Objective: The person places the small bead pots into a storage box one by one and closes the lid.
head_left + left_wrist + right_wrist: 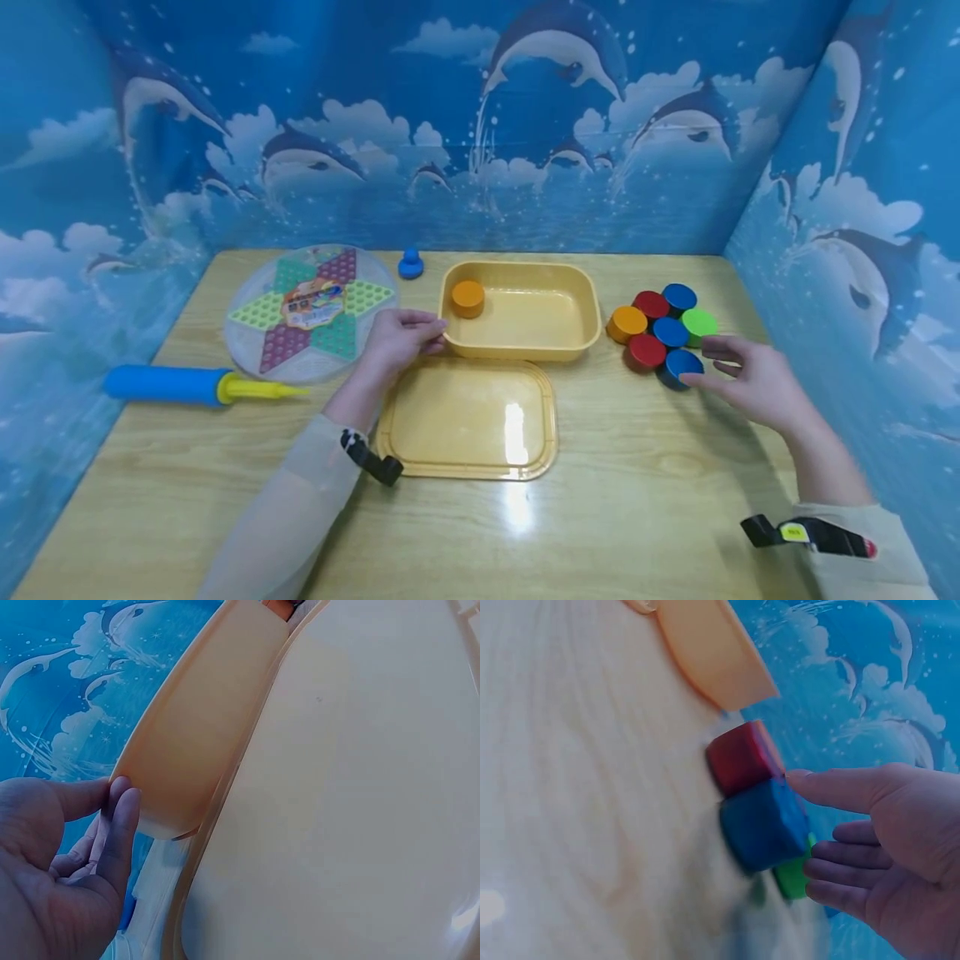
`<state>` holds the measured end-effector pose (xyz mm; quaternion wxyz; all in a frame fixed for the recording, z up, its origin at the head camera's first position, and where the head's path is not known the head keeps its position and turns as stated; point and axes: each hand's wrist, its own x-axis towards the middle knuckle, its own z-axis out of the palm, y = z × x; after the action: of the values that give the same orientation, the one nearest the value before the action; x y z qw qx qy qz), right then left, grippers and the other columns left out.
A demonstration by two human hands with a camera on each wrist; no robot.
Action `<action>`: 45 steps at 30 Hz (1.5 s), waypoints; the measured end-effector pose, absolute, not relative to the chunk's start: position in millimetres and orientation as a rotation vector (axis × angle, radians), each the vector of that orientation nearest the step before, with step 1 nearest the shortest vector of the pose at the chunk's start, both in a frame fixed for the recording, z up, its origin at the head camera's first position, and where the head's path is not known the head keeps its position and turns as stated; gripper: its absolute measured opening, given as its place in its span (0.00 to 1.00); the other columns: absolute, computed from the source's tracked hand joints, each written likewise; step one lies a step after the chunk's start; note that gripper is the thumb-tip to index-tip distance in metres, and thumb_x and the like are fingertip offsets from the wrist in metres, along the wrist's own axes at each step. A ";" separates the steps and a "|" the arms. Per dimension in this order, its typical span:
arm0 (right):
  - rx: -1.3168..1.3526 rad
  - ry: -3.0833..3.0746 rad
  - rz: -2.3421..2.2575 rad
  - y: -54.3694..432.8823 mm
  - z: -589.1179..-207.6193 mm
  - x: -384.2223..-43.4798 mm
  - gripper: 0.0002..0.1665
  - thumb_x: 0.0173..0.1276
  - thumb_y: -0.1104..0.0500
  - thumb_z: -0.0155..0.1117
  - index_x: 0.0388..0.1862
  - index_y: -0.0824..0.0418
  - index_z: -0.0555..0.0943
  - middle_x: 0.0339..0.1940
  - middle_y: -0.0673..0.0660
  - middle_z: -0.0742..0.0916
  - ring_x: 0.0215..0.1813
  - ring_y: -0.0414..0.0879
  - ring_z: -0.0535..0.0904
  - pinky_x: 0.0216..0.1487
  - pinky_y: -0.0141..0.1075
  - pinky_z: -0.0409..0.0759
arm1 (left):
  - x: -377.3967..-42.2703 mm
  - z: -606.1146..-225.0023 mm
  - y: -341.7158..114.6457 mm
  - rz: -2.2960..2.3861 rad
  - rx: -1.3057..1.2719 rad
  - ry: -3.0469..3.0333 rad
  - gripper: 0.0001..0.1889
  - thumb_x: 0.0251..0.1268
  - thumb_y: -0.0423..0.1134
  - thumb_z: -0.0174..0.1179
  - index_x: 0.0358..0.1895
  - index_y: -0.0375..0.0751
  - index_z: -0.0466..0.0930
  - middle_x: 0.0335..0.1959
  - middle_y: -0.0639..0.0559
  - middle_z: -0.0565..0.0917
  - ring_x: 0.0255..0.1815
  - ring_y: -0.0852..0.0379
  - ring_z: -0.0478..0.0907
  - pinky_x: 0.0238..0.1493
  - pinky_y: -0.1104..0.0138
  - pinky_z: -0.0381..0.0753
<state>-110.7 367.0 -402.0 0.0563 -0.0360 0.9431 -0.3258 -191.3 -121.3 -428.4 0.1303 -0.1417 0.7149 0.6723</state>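
My left hand (pixel 403 340) pinches the rim of a yellow plastic box (pixel 522 352) at its left front corner, thumb and fingertips meeting at the edge in the left wrist view. Inside the box, toward the left, lies one short orange cylinder (pixel 468 299). My right hand (pixel 757 379) hovers at the right of a cluster of short cylinders, its fingers spread and holding nothing. Closest to its thumb is a blue cylinder (pixel 680 369), while its fingers are beside a green cylinder (pixel 699 326). Red cylinders (pixel 645 353), other blue ones and an orange one make up the rest.
A yellow lid (pixel 465 417) lies flat in front of the box. To the left are a round star-patterned game board (pixel 311 312) and a blue and yellow pump (pixel 172 386). A small blue toy (pixel 411 264) stands behind. Dolphin-print curtains (pixel 480 125) border the table.
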 end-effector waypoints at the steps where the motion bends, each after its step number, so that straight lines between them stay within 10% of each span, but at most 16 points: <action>1: -0.100 2.852 -0.994 367.7 -405.8 -110.5 0.47 0.69 0.41 0.77 0.71 0.73 0.74 0.66 0.74 0.81 0.65 0.72 0.79 0.61 0.59 0.80 | -191.5 -429.3 -122.1 1.952 -0.412 2.076 0.13 0.74 0.32 0.69 0.54 0.27 0.84 0.43 0.36 0.87 0.36 0.52 0.89 0.44 0.63 0.92; 20: -0.084 2.885 -1.041 361.9 -432.1 -111.1 0.44 0.68 0.46 0.80 0.69 0.76 0.75 0.64 0.76 0.81 0.59 0.72 0.82 0.58 0.61 0.84 | -193.8 -431.4 -121.0 1.954 -0.407 2.090 0.14 0.74 0.32 0.69 0.55 0.26 0.84 0.42 0.36 0.87 0.35 0.53 0.88 0.42 0.64 0.92; 26: -0.058 2.875 -1.062 364.9 -417.6 -106.3 0.45 0.68 0.45 0.80 0.69 0.74 0.75 0.65 0.76 0.80 0.60 0.74 0.82 0.46 0.18 0.81 | -194.4 -432.7 -121.9 1.945 -0.405 2.095 0.13 0.73 0.32 0.69 0.54 0.26 0.84 0.41 0.37 0.87 0.35 0.53 0.88 0.42 0.64 0.92; 30: -0.086 2.871 -1.091 361.2 -403.7 -106.5 0.46 0.68 0.45 0.80 0.71 0.74 0.74 0.67 0.75 0.80 0.61 0.73 0.81 0.45 0.11 0.75 | -193.9 -431.7 -122.0 1.945 -0.409 2.095 0.12 0.73 0.31 0.69 0.53 0.26 0.85 0.40 0.37 0.87 0.34 0.53 0.88 0.42 0.63 0.92; 34: -0.139 2.886 -1.103 351.0 -390.8 -110.8 0.45 0.68 0.45 0.80 0.72 0.72 0.74 0.67 0.72 0.81 0.62 0.69 0.81 0.50 0.16 0.79 | -193.5 -431.6 -122.4 1.957 -0.417 2.084 0.11 0.74 0.30 0.68 0.53 0.26 0.84 0.40 0.37 0.87 0.34 0.53 0.88 0.42 0.63 0.92; 40: -0.181 2.863 -1.106 326.2 -376.4 -121.8 0.45 0.68 0.45 0.79 0.73 0.70 0.74 0.68 0.72 0.80 0.63 0.68 0.81 0.62 0.56 0.81 | -193.3 -431.6 -123.3 1.962 -0.410 2.076 0.12 0.74 0.31 0.68 0.53 0.26 0.84 0.40 0.37 0.87 0.34 0.53 0.88 0.42 0.64 0.92; 45: -0.240 2.810 -1.149 305.8 -368.5 -133.0 0.45 0.69 0.48 0.79 0.74 0.70 0.73 0.71 0.72 0.77 0.66 0.69 0.80 0.63 0.58 0.79 | -193.5 -431.8 -122.6 1.949 -0.416 2.079 0.12 0.74 0.31 0.68 0.53 0.27 0.85 0.40 0.37 0.88 0.35 0.52 0.89 0.42 0.63 0.92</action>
<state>-133.0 305.8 -368.5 0.0482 -0.0787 0.9217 -0.3768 -193.5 -122.6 -431.8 0.1306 -0.1432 0.7157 0.6710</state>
